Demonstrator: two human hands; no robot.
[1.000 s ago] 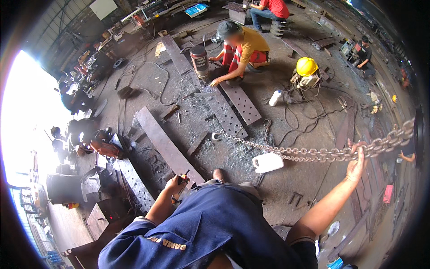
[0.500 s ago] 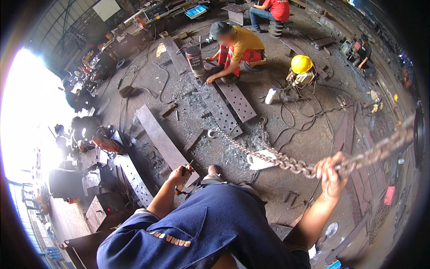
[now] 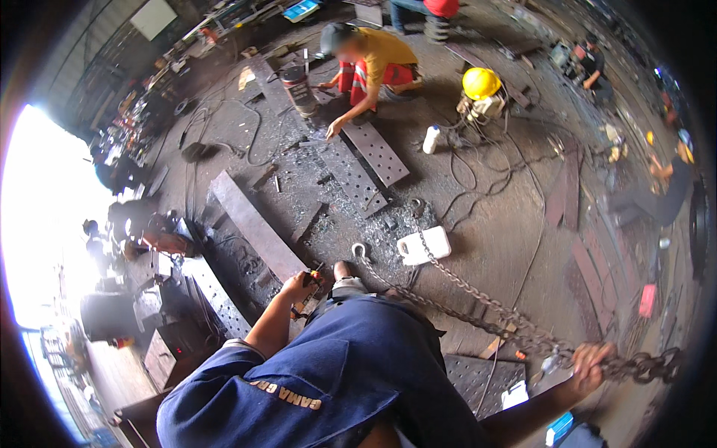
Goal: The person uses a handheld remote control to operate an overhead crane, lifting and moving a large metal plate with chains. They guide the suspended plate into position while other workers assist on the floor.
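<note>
My right hand (image 3: 590, 367) is closed around a heavy steel lifting chain (image 3: 544, 341) at the lower right. From it, two chain legs run up and left over the floor. One ends in a hook (image 3: 359, 252) near my foot, the other in a darker hook (image 3: 417, 205) beyond a white plastic jug (image 3: 437, 243). Low in front of me, my left hand (image 3: 299, 286) grips what looks like a small remote control (image 3: 317, 277) with red and yellow parts; the fingers partly hide it. A long flat steel plate (image 3: 254, 224) lies just past that hand.
A co-worker (image 3: 388, 52) squats by drilled steel plates (image 3: 376, 153) and a round can (image 3: 299, 93). Cables (image 3: 467, 168) trail near a yellow hard hat (image 3: 481, 84) and a white bottle (image 3: 431, 140). Another person (image 3: 657, 190) is at far right.
My right hand has moved down and right, drawing the chain with it. The chain legs now spread apart and the jug shows more fully. My left hand keeps its hold.
</note>
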